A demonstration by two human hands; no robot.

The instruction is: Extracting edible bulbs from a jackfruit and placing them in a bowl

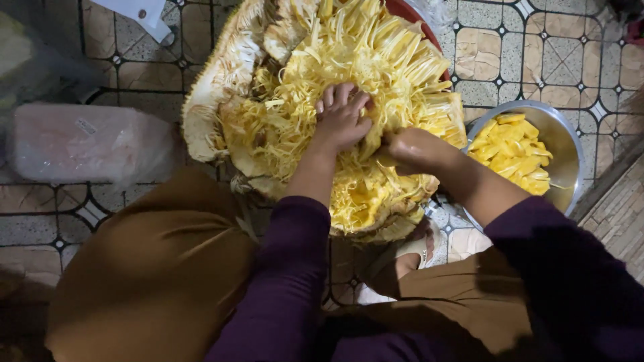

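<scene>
Your opened jackfruit (315, 114) fills the top centre of the frame, a big split fruit lying on the patterned tile floor (510, 60), its long axis slanting from upper right down to lower centre. Both hands are buried right in its middle. Your left hand (341, 121) sits palm down, fingers (342, 96) curled together into the yellow strands (396, 60). Your right hand (410, 149) is just beside it, toward the right, fingers hidden in the flesh, so I cannot tell their grip. Right of the fruit, the steel bowl (567, 144) holds cleaned yellow pods (513, 151), nearer your right arm.
</scene>
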